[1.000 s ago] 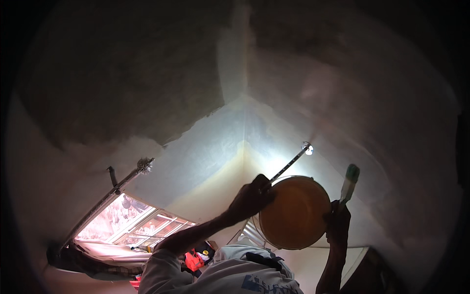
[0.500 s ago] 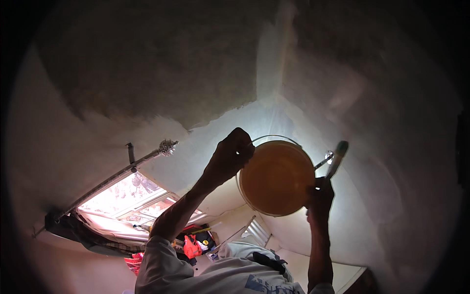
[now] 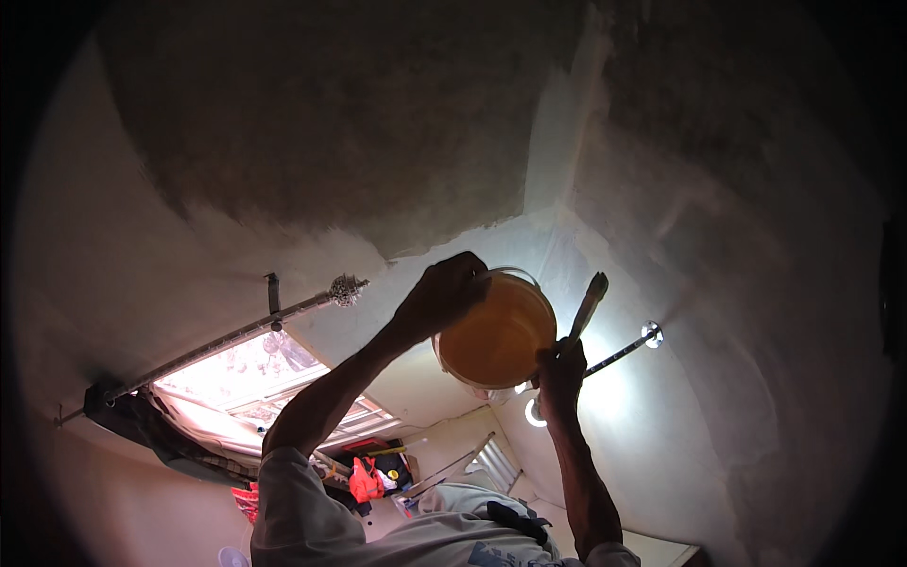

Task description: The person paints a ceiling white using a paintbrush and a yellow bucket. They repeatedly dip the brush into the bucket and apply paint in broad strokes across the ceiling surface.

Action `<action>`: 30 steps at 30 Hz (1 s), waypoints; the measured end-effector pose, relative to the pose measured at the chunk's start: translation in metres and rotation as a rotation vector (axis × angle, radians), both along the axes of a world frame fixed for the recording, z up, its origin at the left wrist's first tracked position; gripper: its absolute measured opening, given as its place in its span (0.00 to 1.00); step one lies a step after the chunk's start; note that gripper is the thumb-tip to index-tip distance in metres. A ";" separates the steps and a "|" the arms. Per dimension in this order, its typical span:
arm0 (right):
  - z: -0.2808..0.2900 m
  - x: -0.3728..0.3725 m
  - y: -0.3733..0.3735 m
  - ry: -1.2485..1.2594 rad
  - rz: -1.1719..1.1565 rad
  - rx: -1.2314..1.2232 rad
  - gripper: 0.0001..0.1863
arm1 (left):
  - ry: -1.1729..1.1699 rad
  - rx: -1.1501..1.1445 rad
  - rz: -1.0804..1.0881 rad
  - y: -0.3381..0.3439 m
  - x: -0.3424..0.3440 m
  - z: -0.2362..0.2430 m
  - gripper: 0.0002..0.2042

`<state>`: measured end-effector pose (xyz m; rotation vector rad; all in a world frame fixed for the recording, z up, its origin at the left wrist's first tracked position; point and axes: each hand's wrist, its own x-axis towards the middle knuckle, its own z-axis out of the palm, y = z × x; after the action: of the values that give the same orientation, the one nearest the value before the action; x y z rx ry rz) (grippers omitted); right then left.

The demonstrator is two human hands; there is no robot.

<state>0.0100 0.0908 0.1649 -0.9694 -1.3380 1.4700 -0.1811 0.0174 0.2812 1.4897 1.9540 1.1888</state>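
A round orange-tan bucket (image 3: 499, 335) with a thin wire handle (image 3: 518, 271) is raised in front of me, tilted. My left hand (image 3: 448, 288) is closed on its upper left, at the rim and handle; the exact grip is in shadow. At the bucket's lower right, my right hand (image 3: 562, 373) is closed round a paintbrush (image 3: 590, 304), whose head points up. That hand lies against or very near the bucket's side; I cannot tell whether it also supports it. The bucket's contents are hidden.
A curtain rod (image 3: 227, 338) with a round finial runs above a bright window (image 3: 246, 369) on the left. Another rod (image 3: 619, 354) meets the right wall beside a glowing lamp. A large dark patch (image 3: 350, 123) covers the upper surface. An orange-red item (image 3: 366, 479) hangs low behind.
The bucket has shifted left, tilted more and looks smaller. My right hand and the paintbrush have moved left too, uncovering the rod and lamp on the right.
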 end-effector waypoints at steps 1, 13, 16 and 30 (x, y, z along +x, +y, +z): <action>0.002 -0.002 -0.001 0.012 0.016 0.005 0.11 | -0.024 -0.004 0.017 0.000 -0.001 0.009 0.07; 0.025 -0.045 0.018 -0.016 0.148 -0.102 0.15 | 0.736 0.327 0.124 0.041 -0.048 0.011 0.05; 0.024 -0.030 0.020 -0.078 0.172 -0.206 0.14 | 0.853 0.409 0.102 0.056 -0.077 0.012 0.07; 0.021 0.037 0.027 -0.067 0.391 -0.063 0.23 | 1.440 0.551 0.025 0.080 -0.179 0.035 0.09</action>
<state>0.0469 0.1174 0.1864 -0.8328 -1.6030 1.7926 -0.3601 0.0969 0.3159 3.2005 2.4365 0.6140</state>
